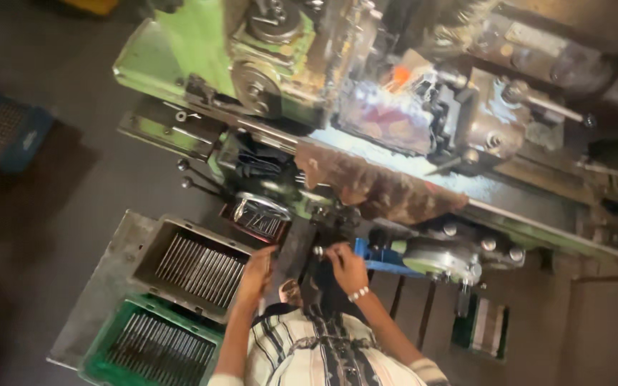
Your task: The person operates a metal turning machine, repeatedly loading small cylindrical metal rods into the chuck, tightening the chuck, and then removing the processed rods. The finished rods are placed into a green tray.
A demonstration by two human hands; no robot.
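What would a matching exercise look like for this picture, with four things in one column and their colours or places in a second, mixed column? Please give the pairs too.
Things:
1. crate
2. metal tray
3. left hand
4. right hand

Colours and places:
A. wears a pale bracelet at the wrist
B. green, holds metal rods
C. grey, holds rods, next to the lathe
D. at the grey tray's right edge

Pairs: 1-B, 2-C, 3-D, 4-A
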